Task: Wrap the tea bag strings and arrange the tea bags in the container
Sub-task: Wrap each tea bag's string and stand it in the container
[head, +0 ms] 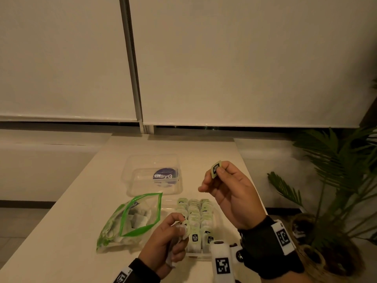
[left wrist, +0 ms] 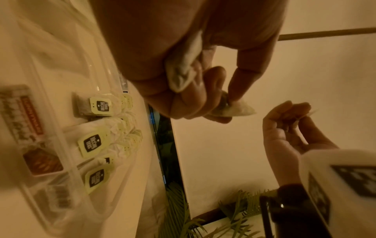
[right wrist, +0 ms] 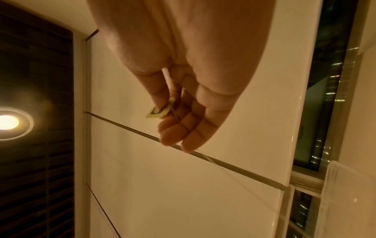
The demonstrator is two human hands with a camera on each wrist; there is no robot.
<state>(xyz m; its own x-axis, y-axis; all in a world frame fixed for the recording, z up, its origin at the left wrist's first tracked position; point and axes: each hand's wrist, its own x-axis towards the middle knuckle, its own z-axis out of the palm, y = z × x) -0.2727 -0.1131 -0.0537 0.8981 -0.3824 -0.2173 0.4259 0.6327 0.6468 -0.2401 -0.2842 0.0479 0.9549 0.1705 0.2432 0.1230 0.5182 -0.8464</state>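
My left hand grips a white tea bag low over the table, fingers curled round it. Raised up and to the right, my right hand pinches that bag's green-and-black paper tag between thumb and forefinger. A thin string runs down from the tag. Under my hands a clear container holds rows of wrapped tea bags with their tags facing up.
A green-edged zip bag with several loose tea bags lies left of the container. A clear lid with a round blue label sits behind. A potted palm stands off the table's right edge. Roller blinds cover the window behind.
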